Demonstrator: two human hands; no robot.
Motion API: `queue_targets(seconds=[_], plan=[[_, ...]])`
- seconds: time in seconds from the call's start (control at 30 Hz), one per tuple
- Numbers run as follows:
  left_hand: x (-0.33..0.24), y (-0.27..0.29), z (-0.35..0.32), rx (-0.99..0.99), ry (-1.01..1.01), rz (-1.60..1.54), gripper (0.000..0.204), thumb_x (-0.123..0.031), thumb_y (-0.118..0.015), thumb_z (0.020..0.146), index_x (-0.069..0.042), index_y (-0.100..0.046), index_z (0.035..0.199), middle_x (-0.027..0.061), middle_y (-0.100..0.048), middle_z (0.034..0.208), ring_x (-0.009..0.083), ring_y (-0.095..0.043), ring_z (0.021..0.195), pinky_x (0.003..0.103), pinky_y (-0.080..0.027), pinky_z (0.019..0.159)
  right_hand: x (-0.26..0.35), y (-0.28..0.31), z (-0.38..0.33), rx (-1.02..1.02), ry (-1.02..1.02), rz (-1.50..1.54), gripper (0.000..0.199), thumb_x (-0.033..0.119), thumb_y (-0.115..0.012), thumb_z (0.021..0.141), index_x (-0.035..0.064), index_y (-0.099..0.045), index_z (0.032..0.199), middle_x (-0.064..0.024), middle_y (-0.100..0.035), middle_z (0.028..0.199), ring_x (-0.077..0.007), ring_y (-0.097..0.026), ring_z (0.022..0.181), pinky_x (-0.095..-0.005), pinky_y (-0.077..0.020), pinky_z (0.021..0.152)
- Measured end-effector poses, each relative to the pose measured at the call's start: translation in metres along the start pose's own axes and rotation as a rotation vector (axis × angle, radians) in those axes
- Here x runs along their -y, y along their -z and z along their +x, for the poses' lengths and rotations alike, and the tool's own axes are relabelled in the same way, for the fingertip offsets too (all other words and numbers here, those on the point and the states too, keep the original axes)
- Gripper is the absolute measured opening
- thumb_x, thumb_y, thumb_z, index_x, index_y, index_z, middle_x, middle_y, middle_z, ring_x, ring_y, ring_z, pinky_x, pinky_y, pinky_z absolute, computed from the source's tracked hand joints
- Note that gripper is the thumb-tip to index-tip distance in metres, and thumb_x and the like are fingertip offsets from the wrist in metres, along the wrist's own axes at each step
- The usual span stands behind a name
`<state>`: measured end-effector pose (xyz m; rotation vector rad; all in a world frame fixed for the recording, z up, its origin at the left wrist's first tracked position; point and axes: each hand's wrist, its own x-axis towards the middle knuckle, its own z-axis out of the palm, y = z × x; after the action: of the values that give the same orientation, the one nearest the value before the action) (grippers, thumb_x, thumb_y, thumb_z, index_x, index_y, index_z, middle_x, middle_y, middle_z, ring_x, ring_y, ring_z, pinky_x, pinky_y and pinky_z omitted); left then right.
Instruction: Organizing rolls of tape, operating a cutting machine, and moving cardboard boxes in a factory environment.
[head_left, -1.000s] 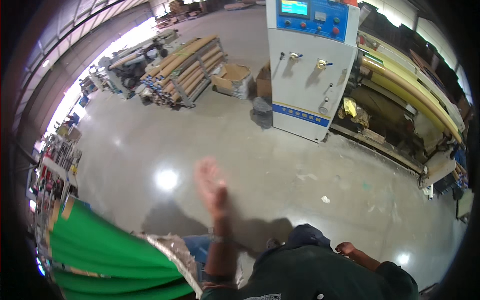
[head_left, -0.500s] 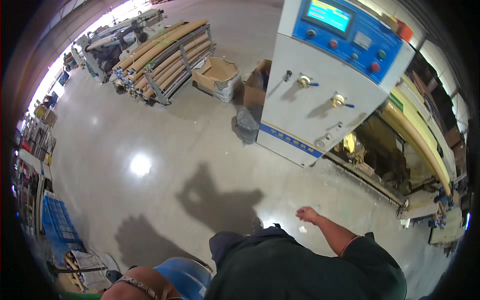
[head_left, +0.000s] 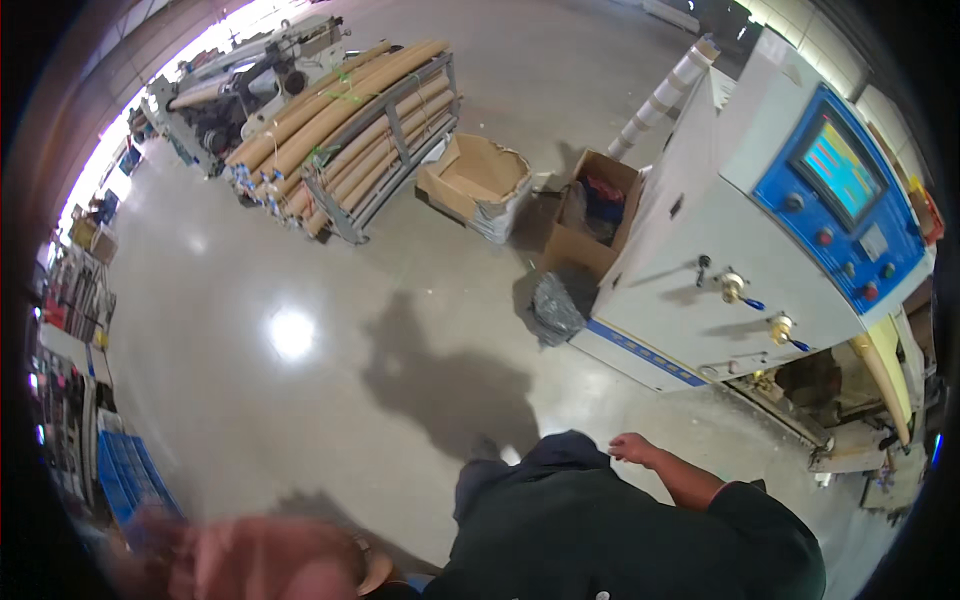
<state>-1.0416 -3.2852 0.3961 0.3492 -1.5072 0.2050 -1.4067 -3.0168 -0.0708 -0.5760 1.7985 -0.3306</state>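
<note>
My right hand [head_left: 632,448] hangs beside the dark trousers, its fingers loosely bent and slightly apart, with nothing visible in it. The floor lies below it, and the nearest large thing is the white machine cabinet [head_left: 690,270] ahead on the right. My left hand [head_left: 265,560] is at the lower left, close to the camera and smeared by motion. A band [head_left: 375,562] circles its wrist. Whether its fingers hold anything cannot be made out. Part of a blue crate [head_left: 135,470] shows just beyond it.
A blue control panel [head_left: 840,200] tops the cabinet; valves with blue levers stick out below. Beside the cabinet are a grey plastic bag [head_left: 557,308] and an open carton [head_left: 600,215]. Farther left stand another cut-open carton [head_left: 480,180] and a rack of long brown tubes [head_left: 350,110].
The view has shifted, so the cabinet sits farther right and the carton beside it shows more. My left hand has swung into view at the lower left. My right hand still hangs beside me.
</note>
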Motion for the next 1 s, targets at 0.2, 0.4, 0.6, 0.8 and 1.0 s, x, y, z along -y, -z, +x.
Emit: queue_targets(seconds=[0.2, 0.4, 0.6, 0.8, 1.0], plan=[[0.161, -0.150, -0.149, 0.203, 0.863, -0.398, 0.038, -0.014, -0.050, 0.080, 0.005, -0.042, 0.113, 0.0177, -0.050, 0.109, 0.0220, -0.054, 0.090, 0.032, -0.041, 0.081, 0.076, 0.036, 0.064, -0.047, -0.083, 0.203, 0.031, 0.021, -0.060, 0.076, 0.0009, -0.056, 0.099, -0.0075, -0.060, 0.083, -0.0151, -0.059, 0.067, -0.0274, -0.0462, 0.057], [0.279, -0.211, -0.347, 0.432, 1.665, -0.213, 0.033, -0.007, -0.050, 0.078, 0.003, -0.045, 0.109, 0.0104, -0.055, 0.091, 0.0160, -0.055, 0.080, 0.025, -0.045, 0.069, 0.165, 0.102, 0.174, -0.080, -0.115, 0.341, 0.029, 0.023, -0.062, 0.074, 0.0031, -0.057, 0.094, -0.0061, -0.059, 0.079, -0.0141, -0.058, 0.064, -0.0265, -0.0462, 0.054], [0.333, -0.213, -0.437, 0.573, 2.043, 0.008, 0.034, -0.006, -0.052, 0.075, 0.006, -0.047, 0.106, 0.0128, -0.056, 0.083, 0.0164, -0.057, 0.063, 0.024, -0.045, 0.052, 0.275, 0.201, 0.282, -0.116, -0.017, 0.241, 0.027, 0.020, -0.062, 0.071, 0.0031, -0.058, 0.092, -0.0064, -0.059, 0.074, -0.0138, -0.056, 0.058, -0.0280, -0.0458, 0.051], [0.414, -0.262, -0.463, 0.953, 2.107, 0.059, 0.038, -0.004, -0.053, 0.072, 0.010, -0.046, 0.107, 0.0167, -0.058, 0.083, 0.0201, -0.060, 0.063, 0.026, -0.046, 0.049, 0.416, 0.286, 0.358, -0.282, 0.103, 0.350, 0.027, 0.016, -0.063, 0.070, -0.0001, -0.058, 0.091, -0.0077, -0.060, 0.073, -0.0141, -0.056, 0.061, -0.0280, -0.0450, 0.053], [0.531, -0.362, -0.472, 0.920, 2.040, -0.123, 0.037, -0.007, -0.054, 0.072, 0.005, -0.048, 0.106, 0.0112, -0.059, 0.075, 0.0147, -0.058, 0.059, 0.024, -0.044, 0.047, 0.508, 0.304, 0.385, -0.290, 0.064, 0.365, 0.033, 0.016, -0.064, 0.069, -0.0023, -0.057, 0.096, -0.0090, -0.060, 0.076, -0.0145, -0.056, 0.067, -0.0274, -0.0444, 0.060]])
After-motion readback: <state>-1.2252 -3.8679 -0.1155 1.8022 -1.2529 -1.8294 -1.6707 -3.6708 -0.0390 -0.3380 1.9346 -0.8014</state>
